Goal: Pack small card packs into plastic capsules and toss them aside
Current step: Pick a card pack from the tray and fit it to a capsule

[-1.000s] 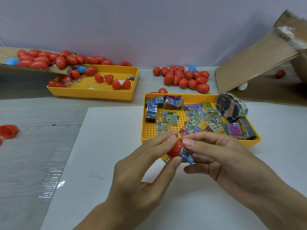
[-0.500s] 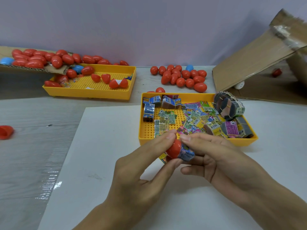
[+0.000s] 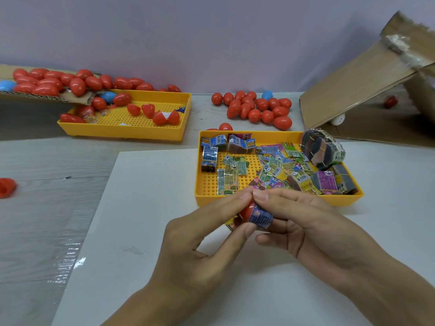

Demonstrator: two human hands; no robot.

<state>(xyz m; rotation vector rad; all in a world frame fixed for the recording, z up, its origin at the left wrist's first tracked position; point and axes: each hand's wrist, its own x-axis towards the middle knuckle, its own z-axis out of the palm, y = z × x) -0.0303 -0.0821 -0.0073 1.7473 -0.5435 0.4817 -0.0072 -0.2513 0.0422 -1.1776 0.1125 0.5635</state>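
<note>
My left hand [image 3: 200,241] pinches a red capsule half [image 3: 247,211] between thumb and fingers, just in front of the near yellow tray [image 3: 270,200]. A rolled blue card pack [image 3: 260,217] sticks out of the half's open end. My right hand [image 3: 313,229] grips that pack, its fingertip touching the capsule's top. A yellow pack corner [image 3: 231,225] shows under my left fingers. The tray holds several loose and bundled card packs [image 3: 277,165].
A second yellow tray [image 3: 141,131] at the back left holds red capsule halves, under a cardboard flap piled with red capsules [image 3: 47,83]. More closed capsules [image 3: 256,108] lie behind the near tray. An open cardboard box [image 3: 367,85] stands at the right. A red half [image 3: 6,187] lies far left.
The blue pack has been rolled tighter and pushed further into the red capsule half. Both hands stay together in front of the tray.
</note>
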